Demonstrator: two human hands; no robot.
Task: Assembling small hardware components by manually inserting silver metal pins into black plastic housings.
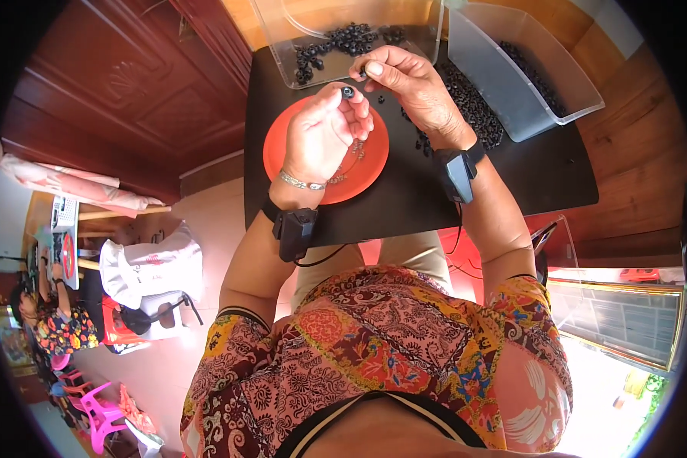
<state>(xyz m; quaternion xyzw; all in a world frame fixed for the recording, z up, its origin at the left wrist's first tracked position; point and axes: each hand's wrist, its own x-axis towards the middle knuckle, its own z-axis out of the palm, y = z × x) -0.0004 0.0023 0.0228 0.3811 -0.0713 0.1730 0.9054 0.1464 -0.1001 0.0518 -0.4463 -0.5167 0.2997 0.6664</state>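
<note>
Over an orange-red plate (278, 145), my left hand (320, 133) pinches a small black ring-shaped part (347, 92) between thumb and forefinger, its pale centre showing. Just behind and to the right, my right hand (420, 88) is closed in a pinch on a tiny dark piece (362, 74), whose kind is too small to make out. The two hands are close but apart. Small shiny bits (349, 166) lie on the plate, partly hidden by my left hand and wrist.
A clear bin (282, 57) with black round parts stands at the back of the black table (359, 217). Another translucent bin (504, 91) is at right, beside a loose heap of small black parts (473, 114). A white sack (156, 267) and another person (57, 320) are far left.
</note>
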